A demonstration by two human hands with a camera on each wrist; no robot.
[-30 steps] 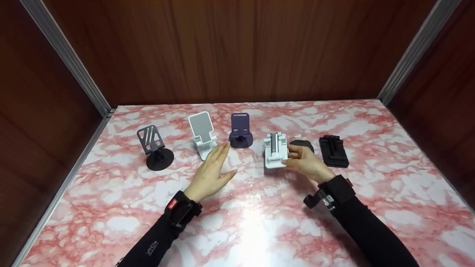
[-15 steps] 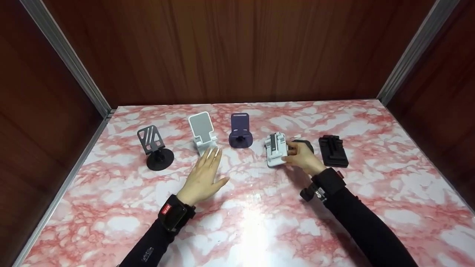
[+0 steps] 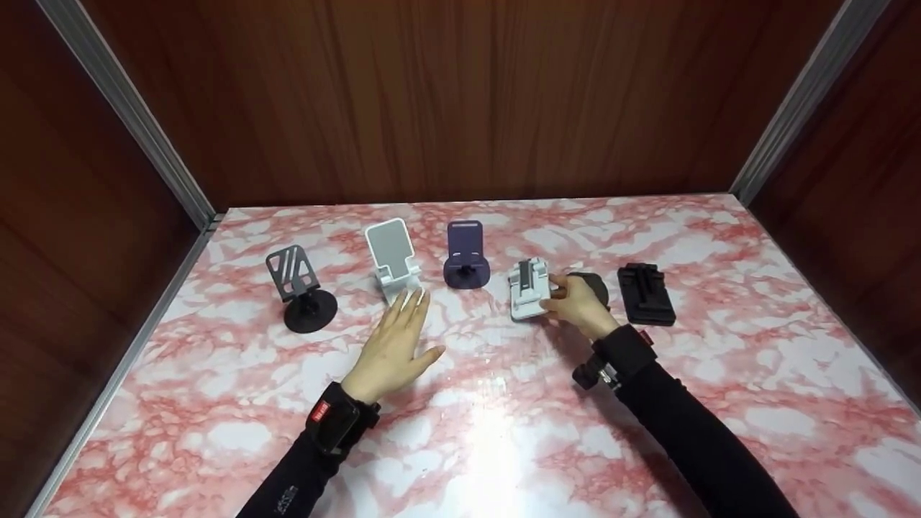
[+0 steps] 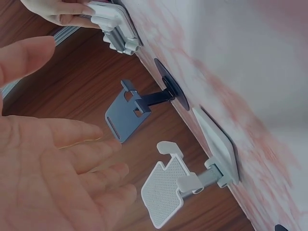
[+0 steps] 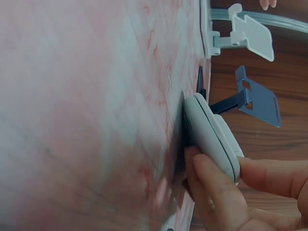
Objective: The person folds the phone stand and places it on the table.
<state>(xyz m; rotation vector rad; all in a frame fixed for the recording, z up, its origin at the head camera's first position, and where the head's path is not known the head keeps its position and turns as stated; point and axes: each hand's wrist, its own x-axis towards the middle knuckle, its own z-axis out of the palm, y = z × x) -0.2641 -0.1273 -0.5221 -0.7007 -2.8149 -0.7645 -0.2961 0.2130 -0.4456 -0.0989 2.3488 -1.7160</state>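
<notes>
My right hand (image 3: 579, 306) pinches a folded white phone stand (image 3: 529, 291) by its right edge, thumb on one face and fingers under the other. In the right wrist view the folded stand (image 5: 211, 132) is tilted close over the table, its far edge right at the surface. My left hand (image 3: 392, 352) is spread palm down, fingers straight and holding nothing. Its fingertips overlap the base of an unfolded white phone stand (image 3: 392, 252) in the head view; the left wrist view shows the palm (image 4: 43, 168) apart from that stand (image 4: 166, 190).
A purple phone stand (image 3: 465, 244) stands between the two white ones. A dark grey stand (image 3: 293, 272) on a round base is at the left. Right of my right hand lie a round dark object (image 3: 593, 284), partly hidden, and a folded black stand (image 3: 647, 295). Wood panels surround the marbled table (image 3: 237, 432).
The folded white stand has come down a little and left, tilting, with my right hand moving left along with it. My left hand has shifted left towards the unfolded white stand's base.
</notes>
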